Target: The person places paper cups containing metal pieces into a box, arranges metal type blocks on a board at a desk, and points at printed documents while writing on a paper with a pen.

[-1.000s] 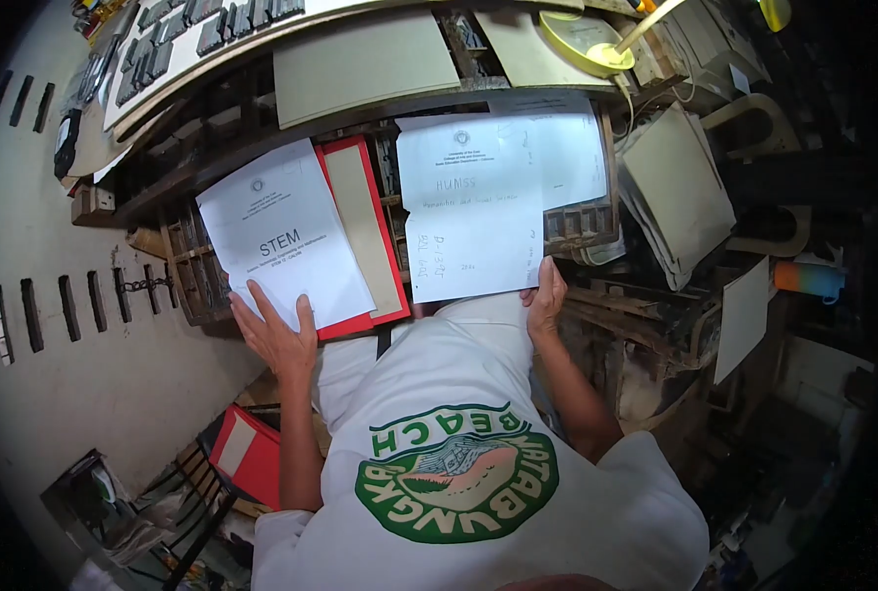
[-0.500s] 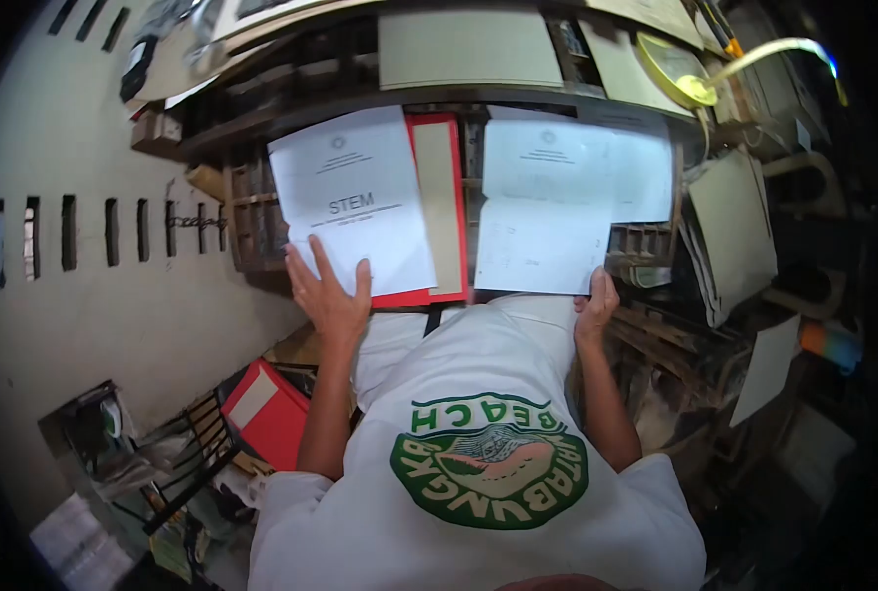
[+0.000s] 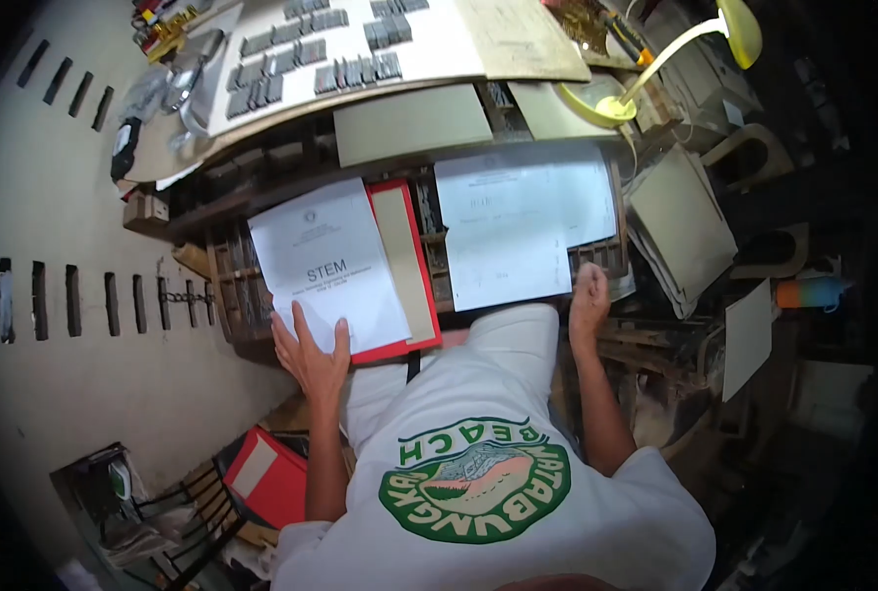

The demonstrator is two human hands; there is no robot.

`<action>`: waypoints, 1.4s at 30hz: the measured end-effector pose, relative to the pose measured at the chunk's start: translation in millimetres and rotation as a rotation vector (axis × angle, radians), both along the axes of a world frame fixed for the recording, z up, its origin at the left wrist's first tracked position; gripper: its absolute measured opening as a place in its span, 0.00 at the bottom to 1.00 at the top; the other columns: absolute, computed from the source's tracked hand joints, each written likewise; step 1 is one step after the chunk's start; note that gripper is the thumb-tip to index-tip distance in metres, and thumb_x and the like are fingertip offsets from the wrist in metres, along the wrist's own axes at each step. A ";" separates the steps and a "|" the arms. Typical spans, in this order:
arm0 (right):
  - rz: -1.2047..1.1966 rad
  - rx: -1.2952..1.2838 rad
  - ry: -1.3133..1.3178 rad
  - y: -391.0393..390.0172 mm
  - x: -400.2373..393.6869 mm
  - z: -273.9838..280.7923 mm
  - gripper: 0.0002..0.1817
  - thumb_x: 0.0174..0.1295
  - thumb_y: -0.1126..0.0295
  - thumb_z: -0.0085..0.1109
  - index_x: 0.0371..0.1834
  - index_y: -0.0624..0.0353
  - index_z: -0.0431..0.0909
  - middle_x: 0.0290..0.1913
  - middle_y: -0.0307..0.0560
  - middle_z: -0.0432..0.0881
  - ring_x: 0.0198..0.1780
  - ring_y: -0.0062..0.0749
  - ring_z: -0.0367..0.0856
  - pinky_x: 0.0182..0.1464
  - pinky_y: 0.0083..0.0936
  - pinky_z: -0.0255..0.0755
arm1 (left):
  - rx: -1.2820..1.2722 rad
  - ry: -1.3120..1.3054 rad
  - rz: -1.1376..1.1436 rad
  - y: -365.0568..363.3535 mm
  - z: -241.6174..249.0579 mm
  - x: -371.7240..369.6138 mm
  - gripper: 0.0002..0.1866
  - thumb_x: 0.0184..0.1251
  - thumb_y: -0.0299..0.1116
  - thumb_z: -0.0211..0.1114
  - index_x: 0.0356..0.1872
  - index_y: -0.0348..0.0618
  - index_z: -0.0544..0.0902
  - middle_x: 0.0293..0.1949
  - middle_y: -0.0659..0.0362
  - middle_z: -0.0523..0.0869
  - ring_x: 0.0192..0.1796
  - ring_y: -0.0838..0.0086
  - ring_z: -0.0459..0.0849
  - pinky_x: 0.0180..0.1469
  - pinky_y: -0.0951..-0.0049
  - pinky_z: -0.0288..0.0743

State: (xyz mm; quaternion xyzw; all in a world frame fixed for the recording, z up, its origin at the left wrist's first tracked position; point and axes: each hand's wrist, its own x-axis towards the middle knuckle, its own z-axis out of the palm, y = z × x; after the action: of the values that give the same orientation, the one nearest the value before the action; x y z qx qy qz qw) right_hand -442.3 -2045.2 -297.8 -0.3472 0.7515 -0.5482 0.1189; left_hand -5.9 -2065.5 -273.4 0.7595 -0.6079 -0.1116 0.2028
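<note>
My left hand (image 3: 311, 350) lies with spread fingers on the lower left part of a white sheet headed "STEM" (image 3: 325, 241). Under that sheet, a red folder (image 3: 427, 286) with a beige panel sticks out to the right. My right hand (image 3: 589, 303) is beside the lower right corner of a second white printed sheet (image 3: 506, 261), a little apart from it. Its fingers are curled, and nothing shows in them. Another white sheet (image 3: 591, 202) lies partly beneath the second one. The papers rest across an open, compartmented wooden drawer (image 3: 230, 281).
Rows of grey metal type blocks (image 3: 286, 57) stand on a white board on the bench above. A yellow lamp (image 3: 611, 106) is at the upper right, near leaning grey boards (image 3: 680, 222). Another red folder (image 3: 269, 478) lies low at the left, by a slotted wall (image 3: 143, 374).
The view has tilted up, bringing the rows of metal blocks into sight. My right hand has come off the right sheet's corner. My left hand stays on the STEM sheet.
</note>
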 end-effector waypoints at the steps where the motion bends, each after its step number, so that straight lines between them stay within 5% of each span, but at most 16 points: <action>1: 0.013 0.057 0.033 2.7 -5.7 6.8 0.18 0.81 0.61 0.57 0.55 0.68 0.83 0.41 0.44 0.86 0.36 0.25 0.78 0.41 0.19 0.74 | -0.023 0.000 0.002 2.5 4.6 2.9 0.45 0.70 0.51 0.71 0.83 0.41 0.65 0.84 0.36 0.52 0.83 0.36 0.54 0.79 0.35 0.53; 6: 0.156 -0.016 -0.046 -0.4 20.3 67.2 0.13 0.79 0.68 0.59 0.55 0.67 0.84 0.40 0.41 0.86 0.35 0.23 0.75 0.38 0.18 0.71 | -0.197 0.077 -0.008 -13.7 45.0 -7.1 0.36 0.68 0.40 0.74 0.74 0.36 0.76 0.80 0.39 0.67 0.79 0.42 0.67 0.77 0.41 0.63; 10: 0.407 -0.088 -0.192 -14.9 89.9 191.3 0.07 0.73 0.77 0.61 0.48 0.66 0.86 0.34 0.38 0.83 0.31 0.20 0.71 0.34 0.18 0.66 | -0.309 0.547 -0.209 -22.9 142.2 -37.4 0.25 0.66 0.29 0.74 0.63 0.33 0.84 0.66 0.44 0.84 0.67 0.51 0.83 0.70 0.50 0.76; 12: 0.676 -0.310 0.027 -13.3 116.7 249.2 0.08 0.64 0.82 0.62 0.43 0.63 0.88 0.32 0.38 0.83 0.29 0.19 0.70 0.31 0.19 0.66 | -0.535 0.602 -0.391 -18.1 206.2 -55.7 0.16 0.64 0.24 0.74 0.53 0.36 0.89 0.54 0.51 0.92 0.55 0.59 0.91 0.62 0.61 0.83; 13: 0.777 -0.470 0.155 -10.5 131.8 283.8 0.09 0.56 0.84 0.64 0.37 0.59 0.88 0.31 0.38 0.82 0.27 0.20 0.71 0.30 0.21 0.68 | -0.547 0.602 -0.395 -7.6 236.1 -58.0 0.16 0.64 0.24 0.74 0.53 0.36 0.89 0.54 0.51 0.92 0.55 0.59 0.91 0.62 0.61 0.83; 15: 1.067 -0.657 0.238 -2.3 153.9 340.6 0.09 0.54 0.84 0.67 0.36 0.58 0.88 0.29 0.39 0.82 0.24 0.22 0.71 0.26 0.21 0.68 | -0.910 0.677 -0.889 4.9 281.8 -59.9 0.16 0.66 0.29 0.76 0.53 0.39 0.88 0.50 0.49 0.91 0.48 0.64 0.89 0.57 0.56 0.87; 17: 1.127 -0.926 0.255 0.4 182.7 366.9 0.08 0.55 0.81 0.66 0.36 0.58 0.88 0.30 0.39 0.83 0.19 0.23 0.69 0.21 0.22 0.65 | -0.936 0.670 -0.915 -12.5 293.7 -51.6 0.16 0.66 0.29 0.76 0.53 0.39 0.88 0.50 0.49 0.91 0.49 0.65 0.89 0.57 0.57 0.86; 21: 1.283 -0.882 0.512 5.0 184.5 418.2 0.06 0.59 0.71 0.68 0.37 0.55 0.92 0.36 0.37 0.86 0.23 0.22 0.69 0.26 0.21 0.67 | -0.945 0.691 -0.993 14.3 289.2 -26.6 0.15 0.66 0.29 0.76 0.53 0.39 0.88 0.50 0.51 0.92 0.50 0.66 0.90 0.58 0.58 0.86; 28: 1.431 -0.966 0.531 14.1 165.2 385.9 0.07 0.61 0.68 0.68 0.39 0.54 0.92 0.39 0.37 0.87 0.26 0.22 0.70 0.29 0.21 0.68 | -0.914 0.668 -0.964 17.4 310.5 -0.1 0.15 0.67 0.29 0.75 0.54 0.40 0.89 0.51 0.55 0.93 0.52 0.67 0.90 0.59 0.60 0.86; 35: 1.407 -1.006 0.553 38.4 85.2 364.8 0.07 0.62 0.67 0.67 0.40 0.54 0.91 0.40 0.38 0.87 0.28 0.23 0.71 0.30 0.21 0.69 | -0.857 0.763 -1.045 13.2 317.6 -59.1 0.15 0.68 0.29 0.75 0.54 0.41 0.90 0.52 0.58 0.93 0.55 0.69 0.90 0.61 0.63 0.86; 42: 1.421 -1.010 0.526 -10.5 176.4 383.8 0.08 0.63 0.66 0.66 0.42 0.54 0.90 0.41 0.39 0.87 0.30 0.24 0.72 0.32 0.22 0.70 | -0.826 0.813 -1.072 13.1 310.1 -71.2 0.15 0.69 0.29 0.75 0.55 0.41 0.91 0.52 0.61 0.94 0.56 0.70 0.91 0.62 0.65 0.86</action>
State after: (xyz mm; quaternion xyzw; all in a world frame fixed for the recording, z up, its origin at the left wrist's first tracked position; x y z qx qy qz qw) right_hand -265.9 -2055.7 86.0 -0.8533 0.0338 -0.5129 0.0872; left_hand -77.1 -2052.3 36.7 0.1257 -0.7615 -0.2284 0.5935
